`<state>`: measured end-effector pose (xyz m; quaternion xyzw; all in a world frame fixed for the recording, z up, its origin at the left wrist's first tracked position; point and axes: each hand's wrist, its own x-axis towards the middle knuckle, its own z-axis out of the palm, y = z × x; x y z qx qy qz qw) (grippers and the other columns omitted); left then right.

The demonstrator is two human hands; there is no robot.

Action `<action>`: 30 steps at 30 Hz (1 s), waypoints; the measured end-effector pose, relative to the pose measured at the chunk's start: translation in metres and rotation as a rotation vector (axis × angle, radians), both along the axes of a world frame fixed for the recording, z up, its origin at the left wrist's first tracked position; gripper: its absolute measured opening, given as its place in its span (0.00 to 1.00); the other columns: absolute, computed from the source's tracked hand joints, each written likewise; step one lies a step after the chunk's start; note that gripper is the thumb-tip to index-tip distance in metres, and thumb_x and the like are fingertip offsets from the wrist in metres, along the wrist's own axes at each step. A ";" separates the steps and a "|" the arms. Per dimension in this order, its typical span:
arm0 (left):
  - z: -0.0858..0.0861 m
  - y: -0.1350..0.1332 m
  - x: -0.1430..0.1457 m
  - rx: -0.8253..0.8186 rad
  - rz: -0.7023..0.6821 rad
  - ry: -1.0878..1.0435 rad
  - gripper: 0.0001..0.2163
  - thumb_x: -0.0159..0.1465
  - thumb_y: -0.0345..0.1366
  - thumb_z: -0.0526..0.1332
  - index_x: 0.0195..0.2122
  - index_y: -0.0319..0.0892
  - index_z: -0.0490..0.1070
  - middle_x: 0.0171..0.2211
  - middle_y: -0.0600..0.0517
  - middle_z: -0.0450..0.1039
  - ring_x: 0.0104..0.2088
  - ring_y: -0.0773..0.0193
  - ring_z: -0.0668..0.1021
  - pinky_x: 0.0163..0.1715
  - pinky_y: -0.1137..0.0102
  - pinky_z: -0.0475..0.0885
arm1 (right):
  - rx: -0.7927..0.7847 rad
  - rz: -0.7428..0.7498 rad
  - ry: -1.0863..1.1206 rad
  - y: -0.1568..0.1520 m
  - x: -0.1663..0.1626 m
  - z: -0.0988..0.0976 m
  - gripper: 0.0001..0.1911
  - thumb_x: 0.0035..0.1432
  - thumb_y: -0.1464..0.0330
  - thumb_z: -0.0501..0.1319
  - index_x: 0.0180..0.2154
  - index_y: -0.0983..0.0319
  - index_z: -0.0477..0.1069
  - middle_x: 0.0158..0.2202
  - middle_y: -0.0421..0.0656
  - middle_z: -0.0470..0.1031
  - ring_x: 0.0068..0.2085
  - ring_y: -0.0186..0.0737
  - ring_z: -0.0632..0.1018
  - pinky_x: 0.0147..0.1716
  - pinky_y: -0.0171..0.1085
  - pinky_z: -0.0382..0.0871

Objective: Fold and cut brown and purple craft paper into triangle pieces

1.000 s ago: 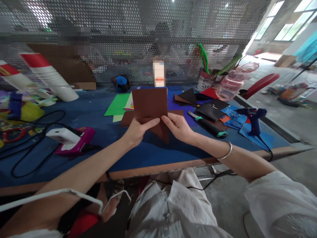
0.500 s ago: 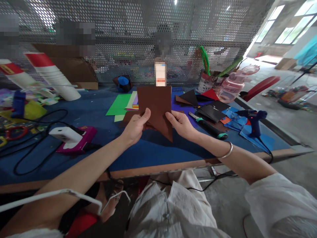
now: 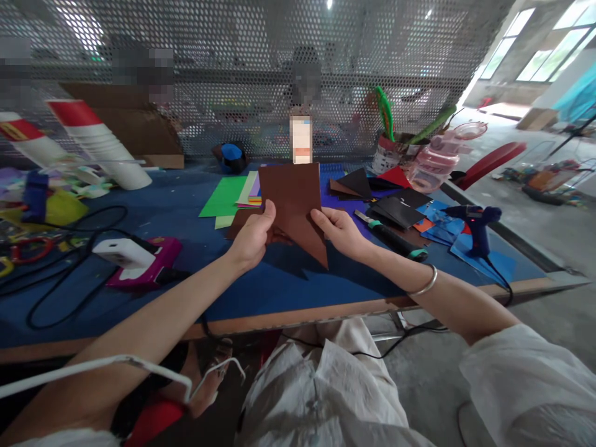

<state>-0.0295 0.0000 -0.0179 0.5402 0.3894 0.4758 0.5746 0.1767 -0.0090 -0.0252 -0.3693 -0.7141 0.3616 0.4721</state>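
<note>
A sheet of brown card (image 3: pixel 291 192) is held up in front of me, with a pointed corner hanging down at its lower right. My left hand (image 3: pixel 254 239) is closed on its left edge, thumb on the near face and fingers partly hidden behind. At the right edge my right hand (image 3: pixel 342 233) pinches the card between thumb and fingers. More brown card (image 3: pixel 242 223) lies on the table behind my left hand. Beside it are a green sheet (image 3: pixel 221 197) and several coloured sheets. A utility knife (image 3: pixel 395 238) rests to the right of my right hand.
A glue gun (image 3: pixel 479 226) stands on blue sheets at the right. Black sheets (image 3: pixel 398 208), a pink bottle (image 3: pixel 433 164) and a can (image 3: pixel 388 155) are behind. On the left are a purple power strip (image 3: pixel 146 264), black cables and stacked paper cups (image 3: pixel 109 149). Metal mesh rises at the back.
The brown card has tipped slightly, its top edge lower and its pointed corner a little further right and down. My left thumb has shifted slightly left. Both hands keep their hold.
</note>
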 end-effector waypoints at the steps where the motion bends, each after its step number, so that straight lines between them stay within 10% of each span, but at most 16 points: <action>1: 0.000 0.000 0.000 0.004 0.004 0.006 0.29 0.67 0.64 0.60 0.43 0.40 0.81 0.29 0.45 0.83 0.44 0.46 0.87 0.41 0.58 0.85 | 0.004 0.003 0.004 0.001 0.000 -0.001 0.32 0.65 0.37 0.54 0.27 0.57 0.58 0.25 0.35 0.54 0.28 0.32 0.58 0.27 0.35 0.53; 9: 0.004 -0.004 -0.002 0.039 -0.111 0.158 0.30 0.51 0.67 0.73 0.26 0.39 0.80 0.29 0.43 0.83 0.35 0.51 0.86 0.33 0.63 0.83 | -0.011 -0.015 0.029 0.002 0.004 -0.003 0.31 0.65 0.39 0.55 0.31 0.59 0.68 0.28 0.38 0.66 0.32 0.35 0.66 0.31 0.35 0.61; 20: 0.006 -0.009 0.001 0.059 -0.057 0.146 0.28 0.49 0.63 0.76 0.31 0.39 0.82 0.31 0.43 0.84 0.31 0.53 0.84 0.29 0.64 0.79 | -0.054 0.024 -0.005 0.005 0.005 -0.002 0.31 0.64 0.37 0.55 0.34 0.59 0.69 0.31 0.40 0.69 0.33 0.36 0.69 0.29 0.34 0.63; 30: 0.012 0.014 -0.028 0.509 0.628 0.293 0.15 0.64 0.43 0.71 0.48 0.45 0.73 0.56 0.54 0.76 0.57 0.58 0.75 0.57 0.64 0.71 | -0.117 0.356 -0.725 0.012 0.034 0.026 0.26 0.71 0.54 0.57 0.22 0.59 0.61 0.21 0.34 0.59 0.25 0.31 0.61 0.29 0.36 0.51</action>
